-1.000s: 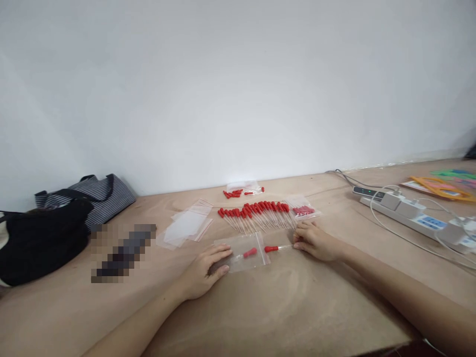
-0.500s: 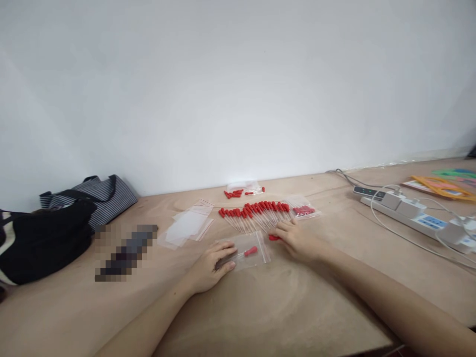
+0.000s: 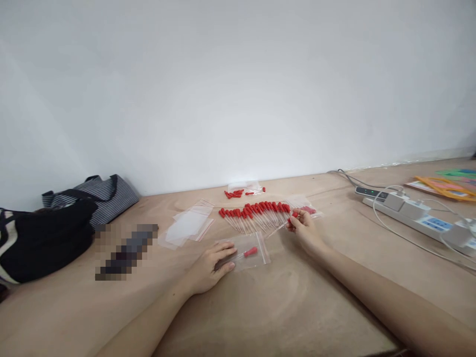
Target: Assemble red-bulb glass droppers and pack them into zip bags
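My left hand [image 3: 212,265] lies on the left end of a clear zip bag [image 3: 260,245], fingers apart, pressing it to the table. Inside the bag is a dropper with a red rubber bulb [image 3: 250,252]; its tube runs toward my fingers. My right hand [image 3: 305,233] is closed in a pinch on the red bulb of another dropper [image 3: 278,229], whose thin clear tube points down to the left. Right beside it, a row of droppers [image 3: 260,210] lies fanned out, red bulbs away from me. Behind my right fingers is a bag of droppers [image 3: 311,210], partly covered.
Flat zip bags [image 3: 189,223] lie overlapping left of the row. Loose red bulbs [image 3: 234,194] sit near the wall beside another clear bag [image 3: 243,187]. A power strip [image 3: 420,218] with cables stands right. Bags [image 3: 48,243] and a pixelated dark object [image 3: 126,250] are left.
My right hand has moved slightly right and lifted, and a dropper now shows pinched in its fingers. My left hand and the bag under it have stayed in place.
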`<state>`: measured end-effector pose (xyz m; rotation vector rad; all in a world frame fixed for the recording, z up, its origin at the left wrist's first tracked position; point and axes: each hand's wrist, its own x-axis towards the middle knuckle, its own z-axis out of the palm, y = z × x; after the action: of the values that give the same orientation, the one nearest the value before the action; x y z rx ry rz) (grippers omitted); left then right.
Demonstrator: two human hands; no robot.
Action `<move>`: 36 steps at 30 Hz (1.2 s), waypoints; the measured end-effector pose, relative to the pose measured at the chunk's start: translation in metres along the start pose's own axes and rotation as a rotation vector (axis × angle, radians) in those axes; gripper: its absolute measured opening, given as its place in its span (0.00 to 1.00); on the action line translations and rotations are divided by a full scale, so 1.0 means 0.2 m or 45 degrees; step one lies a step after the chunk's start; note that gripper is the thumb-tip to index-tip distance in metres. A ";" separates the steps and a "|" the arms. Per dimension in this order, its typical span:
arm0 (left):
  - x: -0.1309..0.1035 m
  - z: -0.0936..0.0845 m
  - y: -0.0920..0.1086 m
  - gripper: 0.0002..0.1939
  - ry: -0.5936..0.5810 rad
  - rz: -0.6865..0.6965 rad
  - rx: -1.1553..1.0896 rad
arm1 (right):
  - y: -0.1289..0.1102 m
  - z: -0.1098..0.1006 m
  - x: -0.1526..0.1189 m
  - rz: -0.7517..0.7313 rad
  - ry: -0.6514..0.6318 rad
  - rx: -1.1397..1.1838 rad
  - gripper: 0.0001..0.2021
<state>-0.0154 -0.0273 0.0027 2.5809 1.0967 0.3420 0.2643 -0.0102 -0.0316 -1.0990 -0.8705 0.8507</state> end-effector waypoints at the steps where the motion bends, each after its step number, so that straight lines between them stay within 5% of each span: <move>1: 0.00 0.00 0.00 0.19 0.004 0.005 -0.006 | 0.00 0.02 -0.01 0.006 0.009 0.000 0.14; 11: 0.00 0.00 -0.01 0.19 0.010 0.018 -0.016 | 0.01 0.07 -0.06 0.158 0.062 0.127 0.13; 18: -0.01 0.00 0.00 0.29 0.041 -0.056 -0.041 | 0.00 0.14 -0.12 0.265 -0.154 0.137 0.13; 25: 0.00 0.00 0.00 0.29 0.006 -0.027 -0.053 | 0.04 0.15 -0.13 0.096 -0.557 -0.289 0.13; 31: 0.00 0.02 -0.02 0.29 -0.002 -0.001 -0.055 | 0.05 0.15 -0.13 -0.300 -0.617 -0.792 0.07; 36: 0.00 0.01 0.01 0.28 -0.006 0.002 -0.040 | 0.03 0.18 -0.13 -0.443 -0.814 -0.981 0.08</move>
<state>-0.0144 -0.0287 0.0018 2.5543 1.0787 0.3506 0.2194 -0.0183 -0.0341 -1.2761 -1.9742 0.5713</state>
